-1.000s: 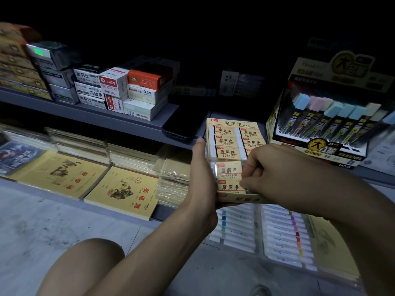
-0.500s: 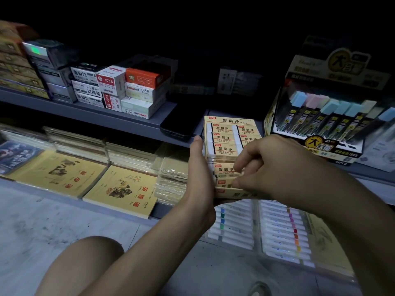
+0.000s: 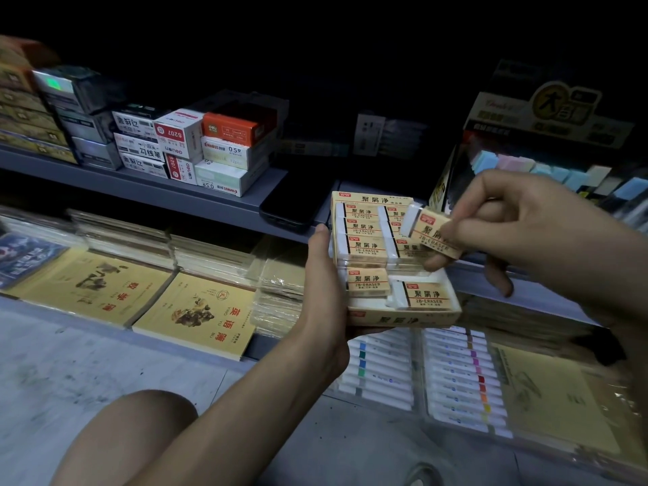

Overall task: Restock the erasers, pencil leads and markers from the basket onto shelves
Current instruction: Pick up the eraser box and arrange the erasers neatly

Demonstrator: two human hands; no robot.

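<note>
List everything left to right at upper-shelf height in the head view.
brown boxes → grey boxes → S207 box → orange box → phone → eraser box → highlighter display

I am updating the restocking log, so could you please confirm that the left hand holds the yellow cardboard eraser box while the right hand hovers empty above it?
Not quite: in the head view the right hand is not empty; it pinches one white eraser in a beige paper sleeve above the yellow cardboard eraser box, which the left hand does hold.
</note>
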